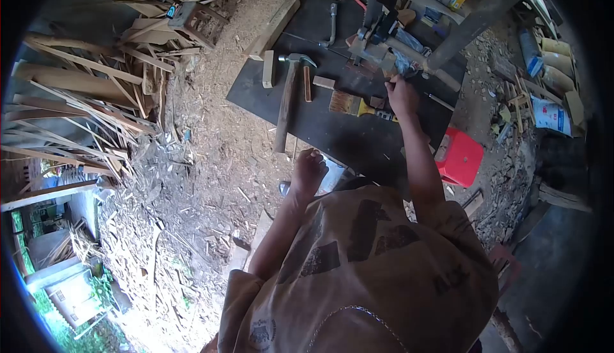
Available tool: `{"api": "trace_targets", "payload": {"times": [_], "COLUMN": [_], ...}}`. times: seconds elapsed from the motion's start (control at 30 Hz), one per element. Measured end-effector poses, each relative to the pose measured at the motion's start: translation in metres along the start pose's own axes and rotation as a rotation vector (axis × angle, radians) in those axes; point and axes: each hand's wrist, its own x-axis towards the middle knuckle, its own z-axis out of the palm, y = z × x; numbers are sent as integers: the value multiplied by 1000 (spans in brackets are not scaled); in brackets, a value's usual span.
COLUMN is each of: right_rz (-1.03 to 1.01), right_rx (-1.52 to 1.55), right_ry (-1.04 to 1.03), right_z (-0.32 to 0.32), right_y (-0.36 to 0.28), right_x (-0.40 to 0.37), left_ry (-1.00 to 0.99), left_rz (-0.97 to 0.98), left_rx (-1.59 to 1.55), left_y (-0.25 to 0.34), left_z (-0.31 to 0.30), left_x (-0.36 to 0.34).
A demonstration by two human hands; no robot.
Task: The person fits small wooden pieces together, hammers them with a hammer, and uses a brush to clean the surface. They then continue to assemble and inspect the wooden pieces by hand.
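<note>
Right hand point(403, 94) curled at the metal jig point(389, 55) just above it, grip unclear to me; left hand point(309, 169) balled, way lower at the bench point(339, 137) edge.

A tan short-sleeved T-shirt point(364, 270) printed with dark grey blocky patches is worn; left hand point(308, 171) and right hand point(403, 95) are left bare.
</note>
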Motion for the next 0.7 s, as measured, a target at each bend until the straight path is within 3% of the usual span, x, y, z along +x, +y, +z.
{"api": "trace_targets", "payload": {"times": [0.1, 0.2, 0.27, 0.33, 0.43, 0.53, 0.67, 0.7], "right_rz": [-69, -239, -210, -236, -277, -182, -28, 29], "right_rx": [135, 494, 794, 867, 873, 850, 747, 713], "right_ry": [30, -78, -278, -391, -478, -396, -312, -321], "right_z": [-1, -7, -13, -40, -61, -67, -72, -75], "right_y": [4, 4, -10, -35, -52, -47, -31, -30], "right_x": [-5, -22, -53, -102, -157, -191, -217, -219], "left_ry": [-38, -169, -95, -57, -71, -251, -182, -26], "left_rz": [-8, -117, -141, -159, -188, -241, -312, -287], "left_rx": [-13, -39, -70, -53, 28, 5, 181, 149], "left_y": [0, 4, 5, 8, 10, 8, 16, 14], "left_z": [0, 1, 14, 34, 55, -10, 4, 16], "left_x": [4, 8, 5, 0, -6, 51, 46, 37]}}
